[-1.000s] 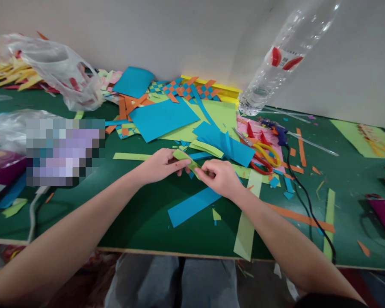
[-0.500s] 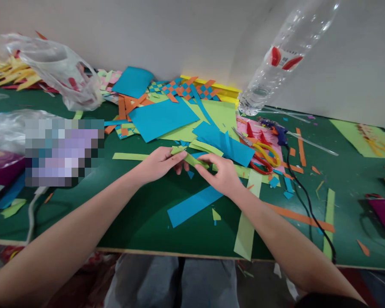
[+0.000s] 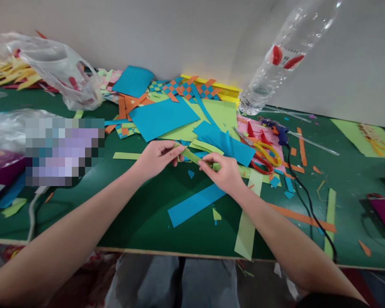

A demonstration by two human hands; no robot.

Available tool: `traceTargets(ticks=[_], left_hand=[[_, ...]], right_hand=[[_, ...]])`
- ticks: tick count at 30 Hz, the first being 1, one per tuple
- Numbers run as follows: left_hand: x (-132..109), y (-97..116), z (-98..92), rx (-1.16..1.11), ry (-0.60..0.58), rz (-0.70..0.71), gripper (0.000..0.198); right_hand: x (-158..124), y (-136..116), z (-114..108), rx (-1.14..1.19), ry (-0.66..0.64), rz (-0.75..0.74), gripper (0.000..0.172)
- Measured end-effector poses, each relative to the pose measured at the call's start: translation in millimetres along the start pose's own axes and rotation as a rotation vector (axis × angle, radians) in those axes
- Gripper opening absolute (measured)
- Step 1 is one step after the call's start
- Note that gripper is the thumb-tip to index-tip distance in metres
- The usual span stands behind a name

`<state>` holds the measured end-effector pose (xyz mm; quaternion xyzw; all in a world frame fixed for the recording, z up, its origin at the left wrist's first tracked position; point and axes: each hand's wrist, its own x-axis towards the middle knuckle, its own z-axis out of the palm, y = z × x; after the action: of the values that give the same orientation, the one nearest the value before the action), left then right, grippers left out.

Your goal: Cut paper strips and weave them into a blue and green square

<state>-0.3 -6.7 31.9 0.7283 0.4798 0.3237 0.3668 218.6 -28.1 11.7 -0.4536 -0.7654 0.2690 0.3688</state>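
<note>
A narrow green paper strip (image 3: 191, 156) is stretched between my two hands, just above the table. My left hand (image 3: 160, 158) pinches its left end between thumb and fingers. Closed on the other end is my right hand (image 3: 223, 171), with a bit of green paper showing by its fingertips. Behind the strip lie more green strips (image 3: 208, 147) and a blue paper piece (image 3: 224, 141). A blue strip (image 3: 195, 205) rests on the table in front of my right hand. Scissors (image 3: 265, 156) with yellow and red handles lie right of that hand.
A clear plastic bottle (image 3: 276, 64) stands at the back right. The glue gun (image 3: 276, 128) trails a black cord (image 3: 304, 205) across the right side. Woven paper pieces (image 3: 192, 89) lie against the wall. A plastic bag (image 3: 64, 68) and a blurred-out device (image 3: 64, 154) are at left.
My left hand has shifted slightly left and up on the strip. The green strip now looks straighter and narrower between the hands, where before a folded end showed at my left fingertips.
</note>
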Motion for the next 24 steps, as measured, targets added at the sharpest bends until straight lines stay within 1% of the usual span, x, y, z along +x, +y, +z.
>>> traceTargets(ticks=[5, 9, 13, 20, 24], left_hand=[[-0.3, -2.2, -0.1, 0.003, 0.011, -0.006, 0.038], [-0.2, -3.1, -0.3, -0.027, 0.081, -0.024, 0.036], [-0.1, -1.7, -0.5, 0.000, 0.166, -0.047, 0.037], [0.4, -5.7, 1.0, 0.012, 0.231, -0.046, 0.038], [0.5, -10.1, 1.3, -0.025, 0.242, -0.032, 0.037]], right_hand=[[0.1, 1.0, 0.3, 0.010, -0.001, 0.027, 0.022], [0.4, 0.2, -0.4, 0.057, -0.006, 0.054, 0.023], [1.3, -1.5, -1.6, 0.150, 0.002, 0.085, 0.021], [3.2, -0.5, -2.7, 0.271, -0.001, 0.123, 0.022], [2.6, 1.1, -2.4, 0.314, 0.035, 0.135, 0.022]])
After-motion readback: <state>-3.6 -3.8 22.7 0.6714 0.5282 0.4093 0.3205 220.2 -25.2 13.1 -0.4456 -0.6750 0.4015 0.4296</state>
